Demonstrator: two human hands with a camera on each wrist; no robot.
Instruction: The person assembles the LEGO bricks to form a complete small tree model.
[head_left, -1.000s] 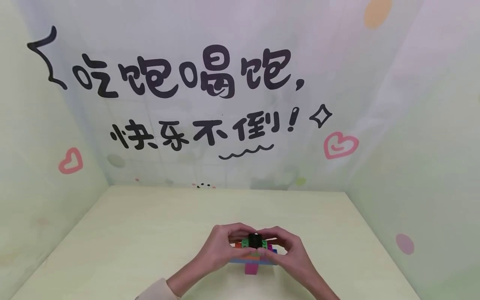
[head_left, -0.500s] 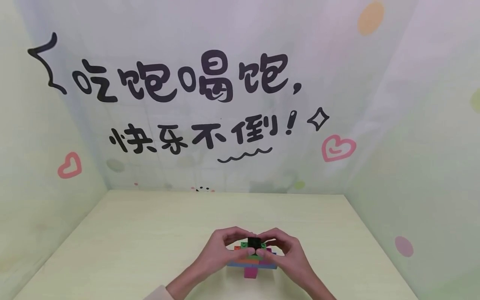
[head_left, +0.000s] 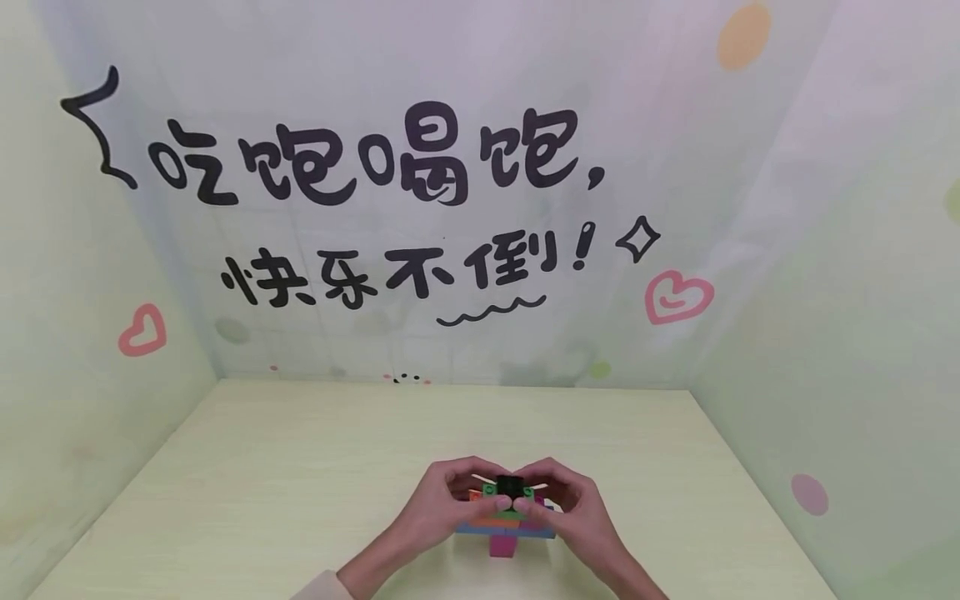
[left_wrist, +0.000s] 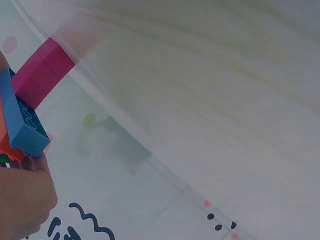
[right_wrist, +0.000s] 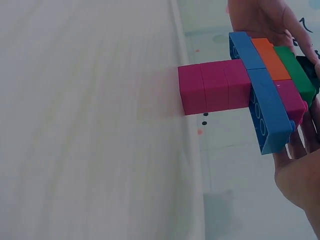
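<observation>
A toy-brick build stands on the table in the head view. Three magenta bricks (right_wrist: 215,87) are stacked as its stem, under a row of blue bricks (right_wrist: 272,110). Above these lie an orange brick (right_wrist: 270,57) and a magenta brick (right_wrist: 290,97), then a green brick (right_wrist: 295,72). A black brick (head_left: 510,486) is at the top. My left hand (head_left: 438,504) and right hand (head_left: 577,504) pinch this black brick from both sides, thumbs at the front and fingers behind. Whether it is seated on the green brick is hidden.
The pale table (head_left: 300,467) spreads around the build. A printed back wall (head_left: 375,333) with black lettering rises behind it, and pale side walls (head_left: 840,350) stand left and right.
The head view has shifted slightly, so the scene sits lower. Both hands stay at the black brick, whose top edge looks slightly differently angled. The rest of the build keeps its place.
</observation>
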